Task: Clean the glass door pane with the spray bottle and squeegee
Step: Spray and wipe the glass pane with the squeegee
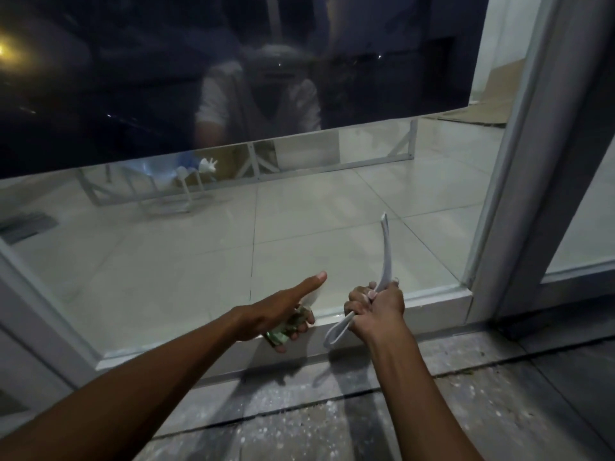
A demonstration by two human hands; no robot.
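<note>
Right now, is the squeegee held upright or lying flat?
Roughly upright: the squeegee rises from the right hand against the glass pane, bowed, its lower end poking out below the fist.

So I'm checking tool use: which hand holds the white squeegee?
The right hand, fisted around the white squeegee, which sticks up against the glass. The left hand grips a greenish object instead, thumb extended.
</note>
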